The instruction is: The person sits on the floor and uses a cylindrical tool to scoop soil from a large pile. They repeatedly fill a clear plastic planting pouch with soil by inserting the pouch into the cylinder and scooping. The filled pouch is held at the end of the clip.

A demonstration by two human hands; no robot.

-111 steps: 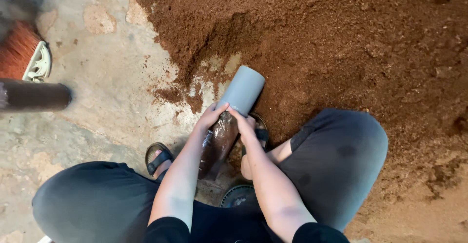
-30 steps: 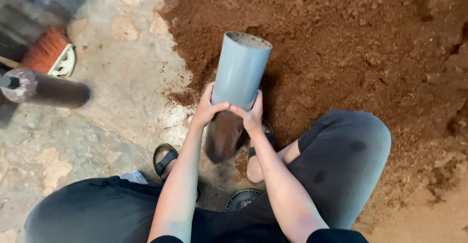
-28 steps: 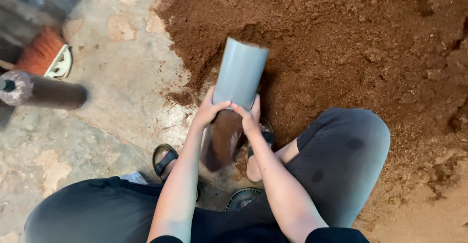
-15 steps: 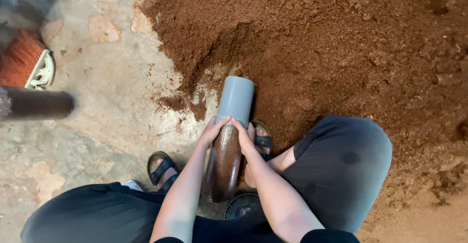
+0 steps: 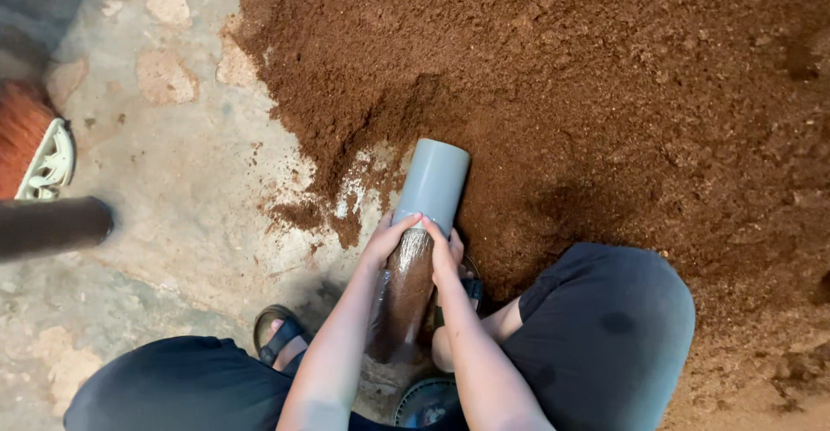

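Fingers of left hand (image 5: 391, 234) and right hand (image 5: 443, 254) closed around the bag mouth (image 5: 413, 239) on the grey pipe (image 5: 432, 185): keep your seal tight, pipe steady.

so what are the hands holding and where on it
Left hand and right hand grip the clear soil-filled bag at its mouth, where it wraps the lower end of the grey pipe.

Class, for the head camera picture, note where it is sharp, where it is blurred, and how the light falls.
Head view: the grey plastic pipe and the brown soil heap are sharp; the dark cylindrical bar at the left edge is blurred; light is soft and even, without glare, with a faint shadow under the legs.
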